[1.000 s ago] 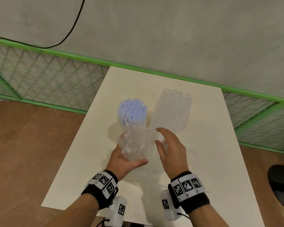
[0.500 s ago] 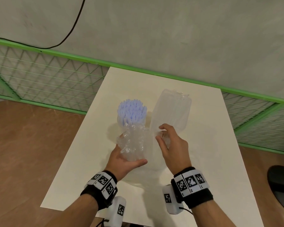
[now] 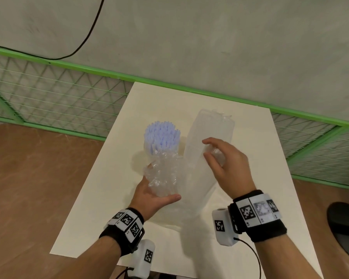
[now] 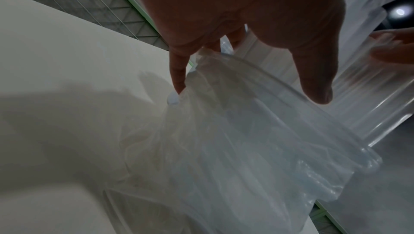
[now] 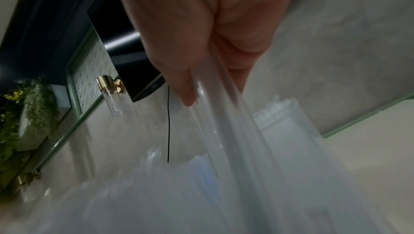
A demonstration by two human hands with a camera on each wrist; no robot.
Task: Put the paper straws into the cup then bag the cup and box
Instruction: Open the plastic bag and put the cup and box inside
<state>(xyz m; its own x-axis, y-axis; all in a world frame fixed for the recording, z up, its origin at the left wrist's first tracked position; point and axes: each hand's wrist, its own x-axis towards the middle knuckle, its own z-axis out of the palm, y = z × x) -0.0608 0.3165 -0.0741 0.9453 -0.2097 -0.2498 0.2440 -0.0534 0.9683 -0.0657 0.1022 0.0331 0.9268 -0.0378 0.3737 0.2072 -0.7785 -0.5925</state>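
Right grip [image 3: 225, 168], lifted since a moment ago, pinches the bag [image 3: 201, 162]; left grip [image 3: 149, 196] beside it clasps bunched film below the straws [image 3: 162, 137].

White rectangular surface [image 3: 250, 158] beneath both hands. Beyond the hands, green-framed wire mesh fence [image 3: 58, 101] along a grey wall [image 3: 210, 37], with black cable [image 3: 85, 43] hanging down it. Brown wooden floor [image 3: 38, 178] left of the left hand; dark round object [image 3: 345, 228] right of the right hand.
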